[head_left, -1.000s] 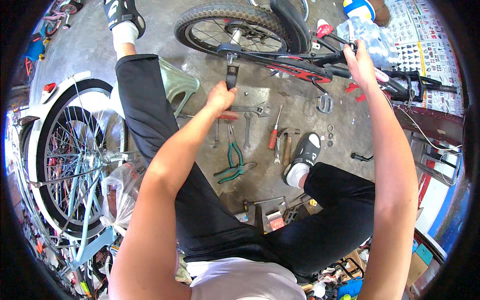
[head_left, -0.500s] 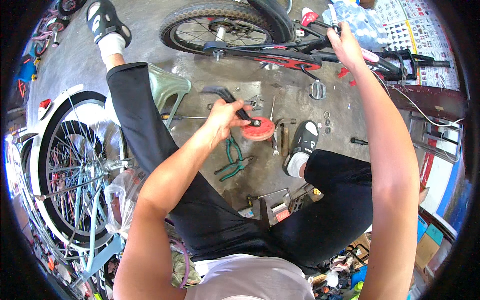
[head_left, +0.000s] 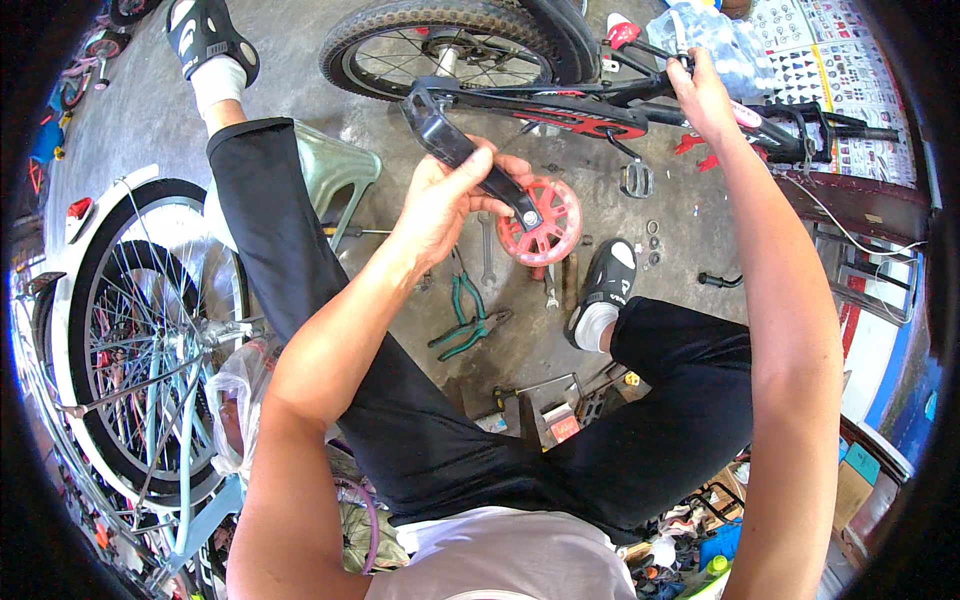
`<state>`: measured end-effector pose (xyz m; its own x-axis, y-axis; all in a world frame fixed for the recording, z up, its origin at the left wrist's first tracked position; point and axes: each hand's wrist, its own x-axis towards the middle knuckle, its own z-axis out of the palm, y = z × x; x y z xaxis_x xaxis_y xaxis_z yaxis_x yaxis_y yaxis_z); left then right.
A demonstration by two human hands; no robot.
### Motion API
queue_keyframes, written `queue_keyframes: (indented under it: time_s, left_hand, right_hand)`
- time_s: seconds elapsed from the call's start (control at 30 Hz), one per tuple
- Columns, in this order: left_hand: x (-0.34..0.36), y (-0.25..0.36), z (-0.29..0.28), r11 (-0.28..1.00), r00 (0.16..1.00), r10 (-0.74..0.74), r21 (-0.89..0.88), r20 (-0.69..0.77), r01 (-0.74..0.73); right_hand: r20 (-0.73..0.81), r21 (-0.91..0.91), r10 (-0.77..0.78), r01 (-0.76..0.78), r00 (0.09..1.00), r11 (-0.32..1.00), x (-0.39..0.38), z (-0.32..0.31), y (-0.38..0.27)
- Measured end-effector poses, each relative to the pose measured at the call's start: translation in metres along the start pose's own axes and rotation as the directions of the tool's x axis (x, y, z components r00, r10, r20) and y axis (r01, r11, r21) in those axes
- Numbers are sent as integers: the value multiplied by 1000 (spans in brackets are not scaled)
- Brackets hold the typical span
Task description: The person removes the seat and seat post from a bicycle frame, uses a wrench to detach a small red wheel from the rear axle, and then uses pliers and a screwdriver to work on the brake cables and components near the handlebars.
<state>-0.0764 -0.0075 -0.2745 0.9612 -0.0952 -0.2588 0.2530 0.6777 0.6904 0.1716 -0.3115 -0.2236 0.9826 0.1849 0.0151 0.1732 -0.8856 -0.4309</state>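
So the red wheel (head_left: 540, 222) with its black bracket (head_left: 440, 132) is on the near side of the bike (head_left: 585, 118), bracket end pointing at the bike's back tire and the wheel end further out from it. The left hand (head_left: 455, 195) has the bracket pinched mid-length, thumb on one side and fingers wrapped round, no real gap left. Can't tell if the top of the bracket touches the bike or just overlaps it from this angle. The right hand (head_left: 704, 92) is curled onto the bike up by its seat end, though which bit it's got is too small to make out. What I'd worry about: the wheel's weight hangs off one end, so a loose pinch could let the bracket twist and smack the bike. If the right hand eases off, the bike might tip or roll too. Drop the wheel and it'd probably land on the wrench (head_left: 488, 255) or pliers (head_left: 475, 325) on the bike's near side, or the sandal (head_left: 606, 283) beyond the bike's pedal (head_left: 636, 180).
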Motion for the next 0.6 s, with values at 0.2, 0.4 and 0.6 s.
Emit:
queue_keyframes:
  time_s: [0.2, 0.4, 0.6]
  left_hand:
    - [3, 7, -2, 978, 992, -85, -199, -90, 66]
    - [6, 3, -10, 967, 996, -57, -251, -69, 39]
    - [6, 3, -10, 942, 993, -97, -327, -74, 68]
  right_hand:
    - [20, 17, 11, -12, 1000, 1000, -1, -1, -3]
    - [-21, 1, -23, 23, 1000, 1000, 1, 0, 1]
    - [-11, 8, -10, 10, 1000, 1000, 0, -1, -2]
